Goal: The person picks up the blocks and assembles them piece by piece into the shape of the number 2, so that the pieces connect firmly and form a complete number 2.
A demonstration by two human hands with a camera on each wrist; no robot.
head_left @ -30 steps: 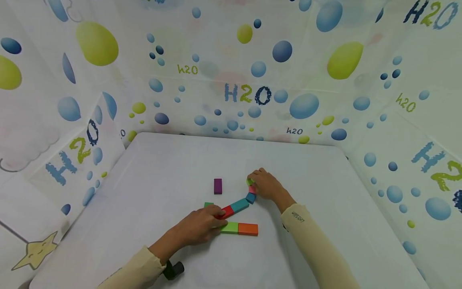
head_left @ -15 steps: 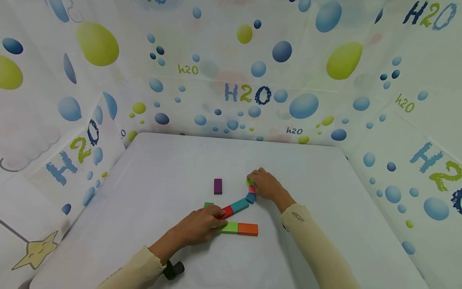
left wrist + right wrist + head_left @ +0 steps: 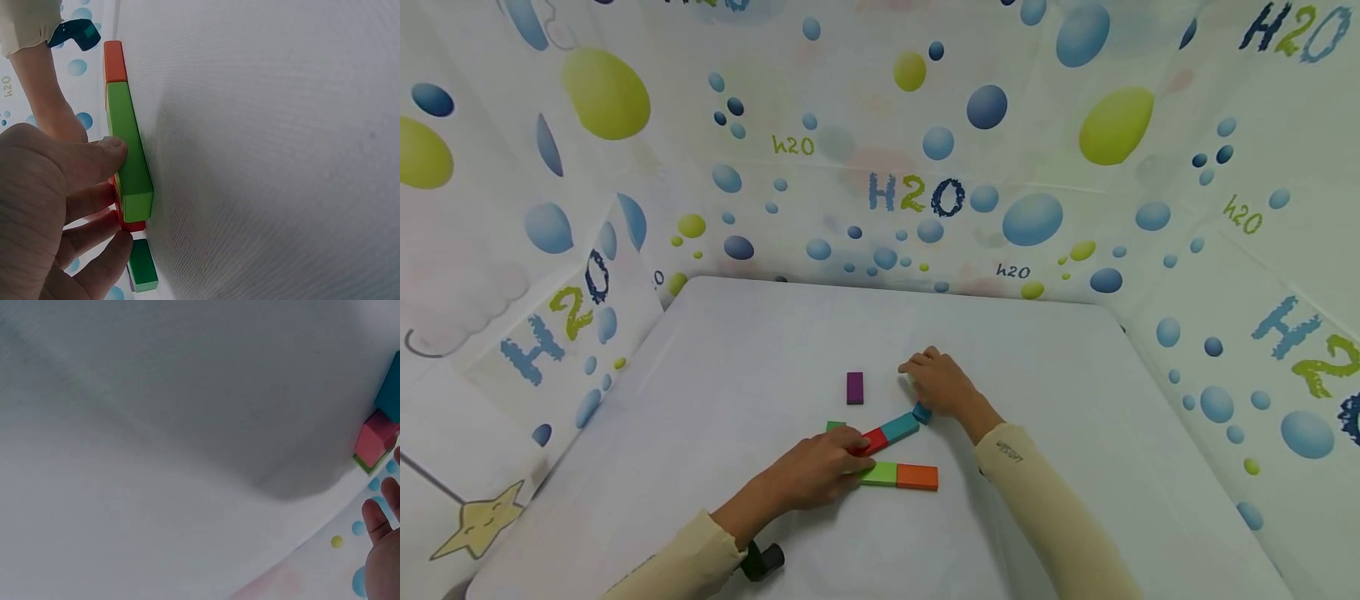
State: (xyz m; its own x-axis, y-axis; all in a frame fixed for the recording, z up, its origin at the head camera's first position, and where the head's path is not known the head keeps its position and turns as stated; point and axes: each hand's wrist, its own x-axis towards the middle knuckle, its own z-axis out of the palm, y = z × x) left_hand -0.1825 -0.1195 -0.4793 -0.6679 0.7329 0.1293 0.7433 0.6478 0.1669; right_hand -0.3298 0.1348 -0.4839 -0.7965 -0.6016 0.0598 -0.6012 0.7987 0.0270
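Note:
My left hand [image 3: 814, 469] rests over a line of small coloured blocks on the white table. Its thumb touches a lime green block [image 3: 130, 153], while its fingers lie by a red block [image 3: 876, 439] behind it. An orange block [image 3: 917, 477] adjoins the lime one. A teal block [image 3: 900, 428] continues from the red, and a blue block [image 3: 922, 412] stands at its end. Above these, my right hand [image 3: 942, 385] hovers with fingers loosely bent. In the right wrist view a pink block [image 3: 374, 439] and a green block [image 3: 371, 464] sit near its fingertips; the head view hides both.
A purple block [image 3: 854, 388] stands alone behind the line. Part of a dark green block [image 3: 144, 265] shows beyond the left fingers. The white table [image 3: 760, 350] meets a patterned curtain [image 3: 820, 208] at the back and sides. A dark wrist device [image 3: 763, 562] sticks out below the left sleeve.
My right hand has come off the small green block at the line's far end and shifted slightly left, now covering the pink and green blocks. The left hand stays in place.

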